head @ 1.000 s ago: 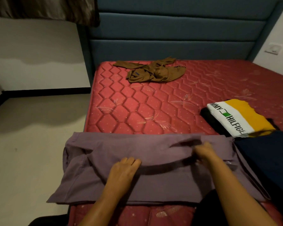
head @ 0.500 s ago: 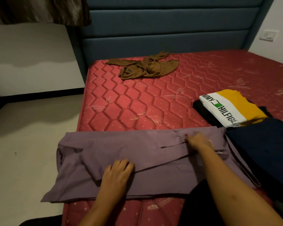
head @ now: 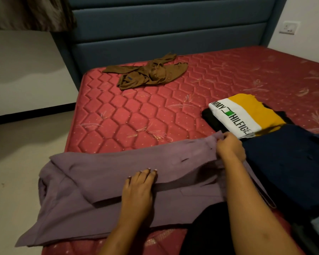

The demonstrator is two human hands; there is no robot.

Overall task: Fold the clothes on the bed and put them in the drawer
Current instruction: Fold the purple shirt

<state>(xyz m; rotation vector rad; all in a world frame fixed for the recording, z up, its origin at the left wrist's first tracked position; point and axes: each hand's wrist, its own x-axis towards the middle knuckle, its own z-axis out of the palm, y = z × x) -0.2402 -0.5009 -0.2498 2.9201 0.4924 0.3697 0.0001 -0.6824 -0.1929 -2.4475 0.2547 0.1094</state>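
1: Both hands are on the purple woven garment, which is part-folded. It lies across the near edge of the red quilted mattress. Long axis runs parallel to that edge, left to right. Its left end hangs past the mattress's left side.

2: Hand states?

1: Left hand is flat, fingers straight, pressing the folded-over flap near the garment's middle. Right hand pinches the far right corner, which is raised slightly off the mattress.

2: Which end is the collar?

1: Cannot tell. Neither end reads clearly as collar or hem.

2: Failure modes?

1: Judgement only.
(a) The overhanging left end is unsupported. If the left hand lifts, its weight may drag the piece toward the floor.
(b) The flap is pinned at one spot. Drawing the right corner across could skew the fold and leave the edges misaligned.
(c) That corner is just beside the folded white-and-yellow lettered T-shirt and the dark navy garment on the mattress's right part. A wide sweep could disturb them.

2: Outstanding?

1: The crumpled brown garment at the mattress's far end is unfolded. No drawer is in view.
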